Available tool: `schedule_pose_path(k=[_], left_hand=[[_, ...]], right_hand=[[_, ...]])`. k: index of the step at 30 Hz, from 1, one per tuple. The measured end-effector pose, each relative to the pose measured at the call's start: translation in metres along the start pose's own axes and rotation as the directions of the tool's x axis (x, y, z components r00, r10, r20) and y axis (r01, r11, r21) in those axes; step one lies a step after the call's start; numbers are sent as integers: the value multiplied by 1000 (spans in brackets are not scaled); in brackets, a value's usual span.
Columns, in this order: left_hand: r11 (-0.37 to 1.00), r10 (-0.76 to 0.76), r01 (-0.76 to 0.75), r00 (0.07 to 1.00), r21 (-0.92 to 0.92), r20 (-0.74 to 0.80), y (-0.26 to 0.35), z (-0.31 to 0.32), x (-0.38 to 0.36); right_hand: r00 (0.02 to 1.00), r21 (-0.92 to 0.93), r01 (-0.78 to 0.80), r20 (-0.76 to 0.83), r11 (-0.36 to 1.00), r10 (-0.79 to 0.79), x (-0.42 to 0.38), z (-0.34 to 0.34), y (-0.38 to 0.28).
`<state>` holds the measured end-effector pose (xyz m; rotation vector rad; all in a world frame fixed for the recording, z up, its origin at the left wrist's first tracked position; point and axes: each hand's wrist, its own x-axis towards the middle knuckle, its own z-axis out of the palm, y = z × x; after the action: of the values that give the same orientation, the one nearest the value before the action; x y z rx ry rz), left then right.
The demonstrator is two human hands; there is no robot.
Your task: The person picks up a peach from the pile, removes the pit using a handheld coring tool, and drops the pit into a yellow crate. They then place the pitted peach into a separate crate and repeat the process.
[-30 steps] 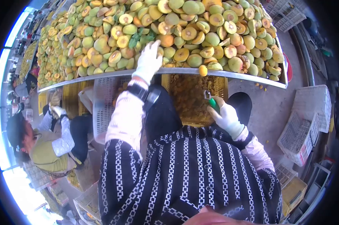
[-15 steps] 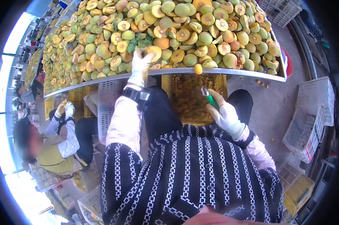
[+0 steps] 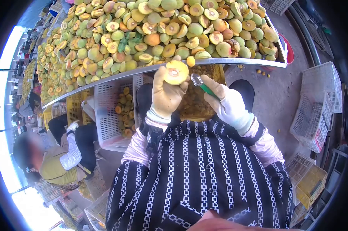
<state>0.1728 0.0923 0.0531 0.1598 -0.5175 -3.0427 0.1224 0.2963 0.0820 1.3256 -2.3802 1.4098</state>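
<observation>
My left hand [image 3: 167, 89], in a pale glove, holds a halved yellow fruit [image 3: 176, 72] with its cut face and brown centre showing. In my gloved right hand [image 3: 228, 103] is a green-handled tool [image 3: 209, 91], its metal tip close to the fruit's right side. Both hands are just below the metal rim of a large tray [image 3: 124, 70] heaped with halved green and yellow fruit [image 3: 152, 39]. A small orange piece [image 3: 191, 61] sits at the rim above the fruit half.
Beneath the tray stand a yellow crate [image 3: 219, 75] of brownish pieces and a white crate [image 3: 106, 115] beside fruit halves. A co-worker [image 3: 62, 165] sits at the left. White crates [image 3: 312, 123] and a yellow crate [image 3: 311, 188] stand right; a red basin [image 3: 287, 48] is behind.
My left hand has come back from the heap toward my right hand, turning the fruit's cut face into view. The tool has moved closer to it. The view has shifted slightly.
</observation>
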Motion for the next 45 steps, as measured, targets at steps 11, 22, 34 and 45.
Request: schedule_pose_path(k=[11, 22, 34, 45], left_hand=[[992, 33, -17, 993, 129, -118, -28, 23, -6], [725, 279, -227, 960, 651, 25, -27, 25, -9], [467, 377, -275, 922, 840, 92, -20, 20, -22], [-138, 433, -567, 703, 812, 564, -13, 5, -5]], right_hand=[[999, -159, 23, 36, 987, -18, 9, -5, -10], [995, -287, 61, 91, 956, -37, 9, -2, -16], [628, 493, -769, 467, 407, 623, 32, -8, -31], [685, 681, -710, 611, 177, 397, 43, 16, -11]])
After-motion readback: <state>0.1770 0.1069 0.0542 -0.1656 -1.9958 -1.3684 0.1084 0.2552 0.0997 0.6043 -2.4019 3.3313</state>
